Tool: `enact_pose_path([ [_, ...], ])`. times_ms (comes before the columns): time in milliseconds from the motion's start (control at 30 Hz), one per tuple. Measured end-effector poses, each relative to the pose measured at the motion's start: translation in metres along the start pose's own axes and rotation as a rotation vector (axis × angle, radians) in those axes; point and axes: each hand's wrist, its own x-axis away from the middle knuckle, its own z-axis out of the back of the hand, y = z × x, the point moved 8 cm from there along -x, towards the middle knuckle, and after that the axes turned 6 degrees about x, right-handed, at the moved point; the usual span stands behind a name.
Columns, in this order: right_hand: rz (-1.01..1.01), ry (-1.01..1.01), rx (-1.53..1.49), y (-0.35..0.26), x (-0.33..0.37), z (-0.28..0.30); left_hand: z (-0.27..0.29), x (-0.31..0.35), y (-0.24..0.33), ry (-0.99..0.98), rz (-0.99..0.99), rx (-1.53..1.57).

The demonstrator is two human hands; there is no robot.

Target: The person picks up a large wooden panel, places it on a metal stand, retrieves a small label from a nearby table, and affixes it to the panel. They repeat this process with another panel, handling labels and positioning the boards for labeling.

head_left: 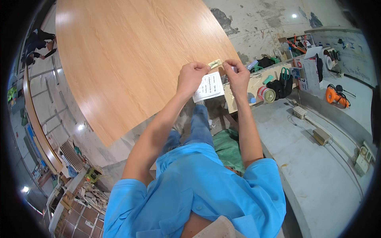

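Observation:
A short yellowish strip (214,63), which looks like tape, spans the gap between my two hands at the right edge of the wood-grain board (131,59). My left hand (191,78) is closed, its thumb and fingertips pinched at the strip's left end. Opposite it, the closed fingertips of my right hand (237,76) meet at the right end. Something whitish shows among the right fingers, too small to name. Just below the left fingertips hangs a white printed label sheet (209,88); whether the left hand also holds it is hidden.
Right of my hands, a cluttered ledge (260,79) bears a red-and-white tin (266,94), green-handled scissors (285,73) and black cloth. An orange power tool (336,96) lies farther right, beyond a pale bench (285,131) with cables. Another person (39,45) is at the far left.

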Motion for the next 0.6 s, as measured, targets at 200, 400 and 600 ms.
enact_pose_path([
  [200,-0.099,-0.158,-0.029,-0.002,-0.006,0.005,-0.005,0.010,0.006,-0.063,0.028,0.176],
  [400,-0.332,-0.366,-0.206,-0.006,0.001,-0.001,-0.015,0.029,0.025,-0.210,-0.014,0.308],
  [600,-0.294,-0.374,-0.311,-0.005,-0.001,-0.004,-0.013,0.027,0.024,-0.201,0.022,0.295],
])
